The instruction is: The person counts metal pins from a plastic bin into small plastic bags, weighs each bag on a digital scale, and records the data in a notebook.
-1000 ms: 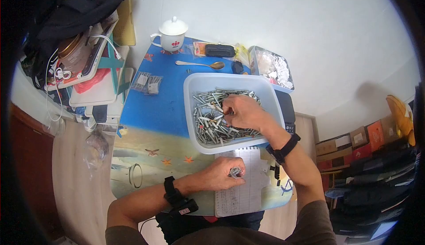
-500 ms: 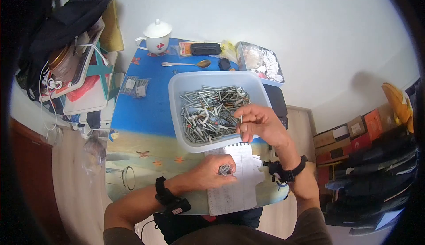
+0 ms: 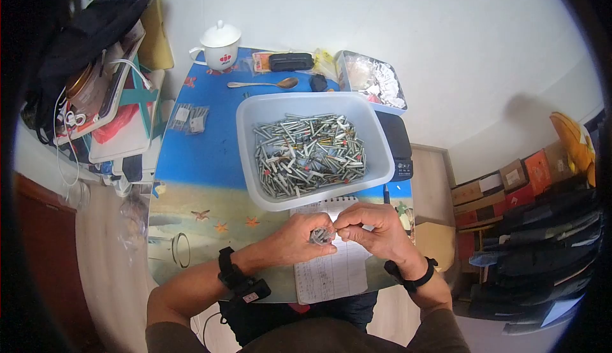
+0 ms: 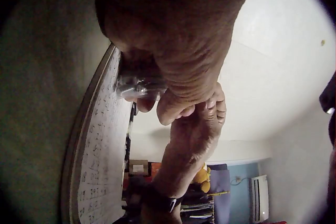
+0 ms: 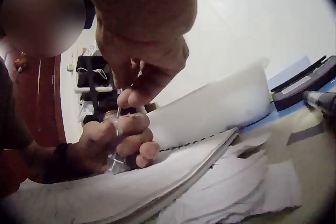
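Observation:
My left hand [image 3: 294, 237] is curled round a small clear plastic bag [image 3: 321, 235] with metal pins inside, above the notebook [image 3: 331, 276]. My right hand [image 3: 376, 230] meets it at the bag's mouth; in the right wrist view the right fingers pinch a thin metal pin [image 5: 119, 111] over the bag [image 5: 118, 163]. Beyond both hands stands the white plastic tub [image 3: 245, 162], holding a heap of metal pins [image 3: 309, 155], some with white or red parts. The left wrist view shows the bag [image 4: 139, 86] within the left hand's grip; the pin is hidden there.
Filled small bags [image 3: 189, 118] lie left of the tub. Behind it are a spoon [image 3: 262, 85], a lidded mug [image 3: 220, 47], a black case [image 3: 291, 61] and a box of white pieces [image 3: 373, 80]. A black device [image 3: 393, 146] sits to its right.
My right hand has come out of the tub with a pin and moved down to the bag in my left hand. The head view has shifted slightly.

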`<action>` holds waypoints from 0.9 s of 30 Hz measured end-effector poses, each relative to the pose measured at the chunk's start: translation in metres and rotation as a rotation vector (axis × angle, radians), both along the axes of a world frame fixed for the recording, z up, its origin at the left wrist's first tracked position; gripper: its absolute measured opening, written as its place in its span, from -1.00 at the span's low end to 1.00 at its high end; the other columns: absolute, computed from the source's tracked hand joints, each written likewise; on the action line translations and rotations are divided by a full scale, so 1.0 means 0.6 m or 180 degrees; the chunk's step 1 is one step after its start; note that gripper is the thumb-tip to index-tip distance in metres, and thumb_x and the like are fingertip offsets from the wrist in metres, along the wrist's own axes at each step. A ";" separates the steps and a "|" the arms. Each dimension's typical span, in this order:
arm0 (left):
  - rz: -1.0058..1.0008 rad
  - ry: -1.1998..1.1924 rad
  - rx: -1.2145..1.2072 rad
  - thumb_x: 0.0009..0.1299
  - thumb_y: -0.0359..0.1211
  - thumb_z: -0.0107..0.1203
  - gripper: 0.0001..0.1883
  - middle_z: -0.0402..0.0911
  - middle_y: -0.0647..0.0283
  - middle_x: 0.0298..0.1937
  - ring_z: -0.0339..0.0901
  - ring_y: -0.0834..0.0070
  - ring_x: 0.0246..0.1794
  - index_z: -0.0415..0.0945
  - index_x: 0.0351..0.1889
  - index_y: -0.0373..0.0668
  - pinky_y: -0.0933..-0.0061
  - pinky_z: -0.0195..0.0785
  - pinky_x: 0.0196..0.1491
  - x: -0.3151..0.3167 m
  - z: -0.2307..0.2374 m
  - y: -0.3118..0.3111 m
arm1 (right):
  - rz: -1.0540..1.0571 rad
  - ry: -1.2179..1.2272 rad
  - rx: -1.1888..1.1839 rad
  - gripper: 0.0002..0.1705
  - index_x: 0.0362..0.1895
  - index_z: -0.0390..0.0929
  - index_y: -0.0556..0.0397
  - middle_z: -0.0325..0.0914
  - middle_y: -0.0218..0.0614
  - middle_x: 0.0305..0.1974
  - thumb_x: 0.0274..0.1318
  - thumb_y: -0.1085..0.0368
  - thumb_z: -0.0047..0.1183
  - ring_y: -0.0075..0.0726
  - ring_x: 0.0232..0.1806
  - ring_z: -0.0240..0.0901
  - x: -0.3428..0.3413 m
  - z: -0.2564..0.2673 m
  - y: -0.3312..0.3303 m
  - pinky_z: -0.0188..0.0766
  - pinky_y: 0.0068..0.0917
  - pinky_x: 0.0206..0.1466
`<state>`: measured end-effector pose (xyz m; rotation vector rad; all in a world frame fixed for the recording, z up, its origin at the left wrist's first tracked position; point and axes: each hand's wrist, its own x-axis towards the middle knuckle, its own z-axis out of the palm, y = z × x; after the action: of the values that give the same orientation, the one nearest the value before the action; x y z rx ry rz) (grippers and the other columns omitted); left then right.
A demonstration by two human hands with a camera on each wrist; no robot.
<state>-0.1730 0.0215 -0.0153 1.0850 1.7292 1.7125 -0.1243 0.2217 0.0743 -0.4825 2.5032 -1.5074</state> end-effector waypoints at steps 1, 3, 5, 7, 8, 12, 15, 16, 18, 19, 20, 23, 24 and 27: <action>0.0026 0.0021 -0.0027 0.22 -0.31 0.34 -0.71 0.64 0.11 -0.26 0.59 0.34 -0.24 0.52 -0.22 -0.27 0.34 0.39 -0.17 0.000 0.001 -0.001 | -0.0045 0.0164 -0.0184 -0.86 -0.15 0.64 0.15 0.67 -0.33 -0.29 0.19 0.46 0.18 -0.52 -0.30 0.55 0.002 -0.009 0.000 0.47 -0.54 -0.24; 0.0046 -0.0017 0.0040 0.22 -0.32 0.34 -0.71 0.63 0.11 -0.26 0.58 0.35 -0.24 0.52 -0.22 -0.26 0.34 0.39 -0.18 0.002 -0.005 0.001 | -0.0082 0.0323 -0.0370 -0.83 -0.09 0.61 0.15 0.67 -0.33 -0.30 0.23 0.46 0.15 -0.51 -0.31 0.55 0.010 -0.013 -0.005 0.48 -0.53 -0.25; 0.0051 -0.0058 0.0109 0.22 -0.32 0.34 -0.72 0.63 0.11 -0.27 0.58 0.35 -0.25 0.52 -0.22 -0.25 0.34 0.39 -0.18 0.002 -0.006 0.001 | -0.0507 -0.0301 -0.1600 -0.76 0.07 0.50 0.15 0.65 -0.31 -0.31 0.34 0.41 0.04 -0.49 -0.36 0.52 0.020 -0.001 -0.013 0.46 -0.53 -0.28; -0.0097 -0.0142 -0.0042 0.22 -0.34 0.34 -0.73 0.62 0.12 -0.29 0.56 0.39 -0.26 0.52 -0.22 -0.23 0.35 0.39 -0.19 0.000 -0.001 0.000 | -0.0447 -0.0542 -0.1786 -0.75 0.08 0.45 0.15 0.63 -0.32 -0.32 0.38 0.37 0.01 -0.50 -0.37 0.49 0.022 0.007 0.009 0.43 -0.54 -0.30; -0.0098 -0.0142 -0.0039 0.22 -0.34 0.34 -0.73 0.62 0.12 -0.29 0.56 0.39 -0.26 0.52 -0.22 -0.23 0.35 0.39 -0.19 0.000 -0.003 0.000 | -0.0384 -0.0781 -0.1973 -0.74 0.10 0.41 0.14 0.61 -0.32 -0.32 0.41 0.33 -0.03 -0.52 -0.37 0.46 0.021 0.011 0.017 0.39 -0.55 -0.31; -0.0067 0.0001 0.0062 0.23 -0.35 0.34 -0.74 0.61 0.15 -0.31 0.55 0.43 -0.29 0.51 -0.21 -0.22 0.37 0.39 -0.25 0.001 -0.013 0.003 | -0.0670 -0.0792 -0.1091 -0.80 0.01 0.44 0.11 0.56 -0.38 -0.35 0.39 0.30 0.01 -0.58 -0.39 0.38 0.010 0.020 -0.006 0.30 -0.60 -0.33; -0.0040 -0.0027 0.0073 0.24 -0.34 0.34 -0.73 0.62 0.15 -0.30 0.56 0.44 -0.30 0.51 -0.21 -0.22 0.39 0.40 -0.27 0.002 -0.014 0.003 | -0.0114 -0.0536 0.0213 -0.78 0.03 0.44 0.06 0.51 -0.43 -0.39 0.34 0.35 0.06 -0.60 -0.38 0.33 0.006 0.039 -0.013 0.27 -0.60 -0.31; -0.0019 -0.0044 0.0079 0.24 -0.34 0.35 -0.72 0.62 0.14 -0.30 0.56 0.44 -0.31 0.51 -0.20 -0.22 0.39 0.41 -0.27 0.003 -0.013 0.003 | -0.0058 -0.0587 0.0159 -0.76 0.03 0.47 0.03 0.51 -0.43 -0.39 0.30 0.38 0.10 -0.60 -0.39 0.33 0.004 0.043 -0.015 0.28 -0.58 -0.32; -0.0048 -0.0119 -0.0048 0.24 -0.33 0.35 -0.71 0.63 0.15 -0.28 0.58 0.42 -0.28 0.51 -0.18 -0.24 0.37 0.41 -0.20 0.002 -0.002 -0.001 | -0.0005 -0.0639 0.0110 -0.74 0.02 0.50 0.00 0.51 -0.43 -0.40 0.25 0.41 0.14 -0.59 -0.40 0.33 -0.004 0.049 -0.011 0.29 -0.56 -0.33; -0.0075 -0.0191 -0.0183 0.25 -0.33 0.35 -0.70 0.64 0.15 -0.26 0.59 0.41 -0.24 0.52 -0.17 -0.26 0.35 0.41 -0.12 0.001 0.004 -0.002 | 0.0165 -0.0607 0.0308 -0.75 -0.03 0.53 0.00 0.53 -0.41 -0.40 0.20 0.44 0.17 -0.55 -0.40 0.37 -0.011 0.052 -0.004 0.31 -0.52 -0.34; -0.0072 -0.0191 -0.0183 0.25 -0.33 0.35 -0.70 0.64 0.15 -0.26 0.59 0.41 -0.24 0.52 -0.17 -0.26 0.35 0.41 -0.12 0.000 0.007 -0.004 | 0.0336 -0.0574 0.0502 -0.76 -0.08 0.56 0.01 0.55 -0.39 -0.40 0.15 0.46 0.20 -0.50 -0.41 0.42 -0.016 0.051 0.000 0.33 -0.48 -0.35; -0.0099 -0.0069 -0.0283 0.25 -0.32 0.35 -0.69 0.65 0.14 -0.22 0.60 0.41 -0.19 0.52 -0.16 -0.27 0.34 0.40 -0.12 -0.002 0.011 -0.005 | 0.0655 0.0044 0.0448 -0.79 -0.19 0.57 0.04 0.59 -0.30 -0.41 0.06 0.51 0.23 -0.32 -0.40 0.53 -0.030 0.035 0.004 0.37 -0.39 -0.37; -0.0090 -0.0066 -0.0206 0.24 -0.33 0.34 -0.68 0.64 0.11 -0.23 0.59 0.38 -0.20 0.52 -0.15 -0.28 0.33 0.41 -0.12 -0.001 0.008 -0.004 | 0.0657 0.0042 0.0450 -0.79 -0.19 0.57 0.04 0.59 -0.30 -0.41 0.06 0.51 0.23 -0.32 -0.40 0.53 -0.031 0.037 0.000 0.37 -0.39 -0.37; -0.0096 -0.0050 -0.0073 0.23 -0.34 0.32 -0.66 0.63 0.08 -0.21 0.57 0.36 -0.18 0.52 -0.11 -0.30 0.33 0.41 -0.08 -0.002 0.002 -0.002 | 0.0655 0.0180 0.0683 -0.76 -0.21 0.55 0.06 0.59 -0.18 -0.41 -0.01 0.53 0.23 -0.10 -0.37 0.58 -0.033 0.044 -0.014 0.42 -0.30 -0.35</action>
<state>-0.1739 0.0202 -0.0143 1.0793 1.7103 1.6747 -0.1440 0.2133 0.1007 -0.7283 2.5280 -1.1516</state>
